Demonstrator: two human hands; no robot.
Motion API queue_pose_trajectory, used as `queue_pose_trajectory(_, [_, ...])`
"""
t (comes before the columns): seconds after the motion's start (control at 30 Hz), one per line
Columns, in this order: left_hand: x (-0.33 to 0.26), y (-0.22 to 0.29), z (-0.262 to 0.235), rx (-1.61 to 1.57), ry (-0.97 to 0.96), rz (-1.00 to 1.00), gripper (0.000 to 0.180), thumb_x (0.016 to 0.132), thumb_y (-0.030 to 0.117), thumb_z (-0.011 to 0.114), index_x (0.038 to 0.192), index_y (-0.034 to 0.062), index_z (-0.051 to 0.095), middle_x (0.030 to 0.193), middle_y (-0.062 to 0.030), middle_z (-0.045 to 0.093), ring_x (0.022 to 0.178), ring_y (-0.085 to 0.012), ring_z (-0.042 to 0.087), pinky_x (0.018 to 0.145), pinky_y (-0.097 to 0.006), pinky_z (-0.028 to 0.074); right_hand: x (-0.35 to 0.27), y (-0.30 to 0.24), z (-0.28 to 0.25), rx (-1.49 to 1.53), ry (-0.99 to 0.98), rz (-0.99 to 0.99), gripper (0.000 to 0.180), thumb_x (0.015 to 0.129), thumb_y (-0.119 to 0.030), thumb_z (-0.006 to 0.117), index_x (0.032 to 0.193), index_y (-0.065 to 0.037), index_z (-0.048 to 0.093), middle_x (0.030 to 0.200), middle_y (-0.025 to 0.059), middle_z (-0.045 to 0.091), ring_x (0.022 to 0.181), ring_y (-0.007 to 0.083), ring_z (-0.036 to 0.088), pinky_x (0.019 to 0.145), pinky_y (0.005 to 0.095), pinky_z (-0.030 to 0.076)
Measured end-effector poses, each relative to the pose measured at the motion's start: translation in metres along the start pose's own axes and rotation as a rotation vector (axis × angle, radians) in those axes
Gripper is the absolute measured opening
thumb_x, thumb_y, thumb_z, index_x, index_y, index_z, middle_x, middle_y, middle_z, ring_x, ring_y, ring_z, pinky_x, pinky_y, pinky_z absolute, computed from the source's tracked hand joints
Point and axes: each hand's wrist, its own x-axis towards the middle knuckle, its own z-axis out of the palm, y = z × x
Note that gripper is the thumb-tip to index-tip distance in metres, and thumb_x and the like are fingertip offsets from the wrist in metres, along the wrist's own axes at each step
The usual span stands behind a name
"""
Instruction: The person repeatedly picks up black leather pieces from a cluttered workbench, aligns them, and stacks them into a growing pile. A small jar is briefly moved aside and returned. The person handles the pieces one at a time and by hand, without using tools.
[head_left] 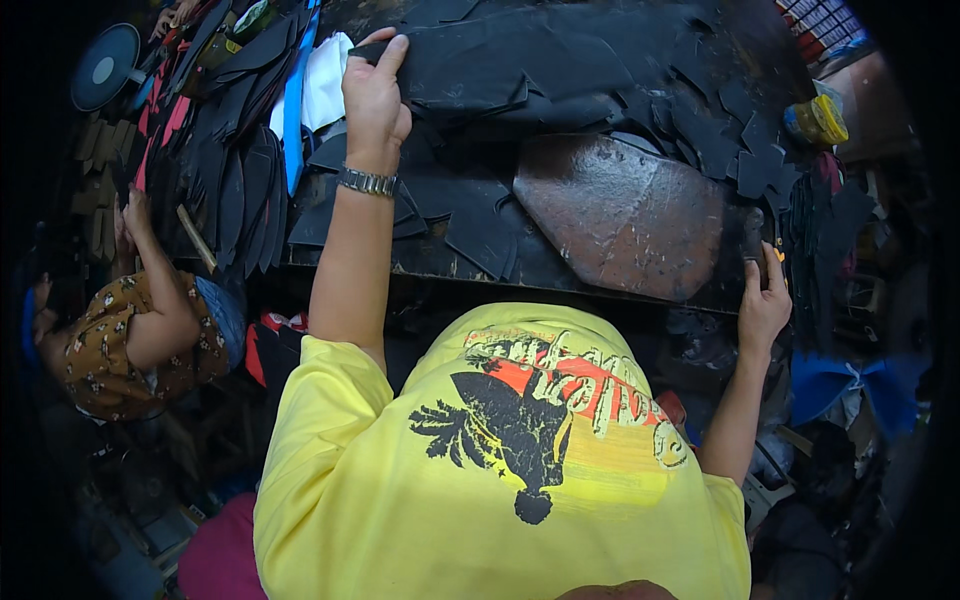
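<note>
My left hand (375, 100), a metal watch on its wrist, grips the left end of a large black sheet (540, 60) on the dark worktable. Its thumb lies on top, and the other fingers are partly hidden. At the table's right front edge, my right hand (765, 300) has thumb and finger closed about something dark that I cannot make out. A worn brown board (625, 215) with angled corners lies between my hands, near the front edge. Cut black pieces (480, 230) are scattered around it.
Stacks of black cut pieces (245, 190) and a blue strip (296, 110) lie left, beside white material (325, 85). A yellow-rimmed container (825, 120) stands far right. Another person (140, 330) works at the left; a round fan-like object (105, 68) is beyond.
</note>
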Motion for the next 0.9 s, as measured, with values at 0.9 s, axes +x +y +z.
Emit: queue_pose_trajectory(0.9, [-0.021, -0.009, -0.022, 1.127, -0.036, 0.577, 0.042, 0.095, 0.017, 0.074, 0.134, 0.0056, 0.065, 0.141, -0.0137, 0.056, 0.136, -0.0283, 0.049, 0.115, -0.041, 0.036, 0.054, 0.071, -0.074, -0.393, 0.251, 0.132, 0.064, 0.082, -0.041, 0.079, 0.135, -0.009, 0.064, 0.127, 0.0204, 0.068, 0.12, 0.0378, 0.061, 0.101, 0.0461, 0.048])
